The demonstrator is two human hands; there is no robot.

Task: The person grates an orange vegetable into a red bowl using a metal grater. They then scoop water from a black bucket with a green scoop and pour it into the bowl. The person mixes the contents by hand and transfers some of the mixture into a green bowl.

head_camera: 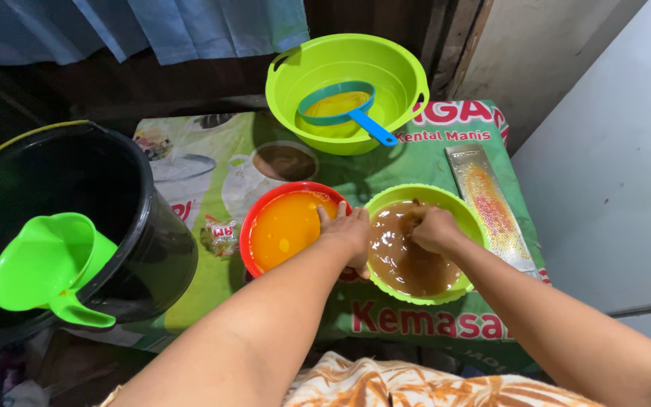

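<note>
A small green bowl of brown liquid sits in front of me. My right hand is closed over something in the brown liquid; what it grips is hidden. My left hand rests with fingers spread on the rims between that bowl and a red bowl of orange liquid to its left.
A large green basin at the back holds a blue strainer. A black bucket with a green jug stands at the left. A metal grater lies at the right on the green printed cloth, and a small wrapper by the red bowl.
</note>
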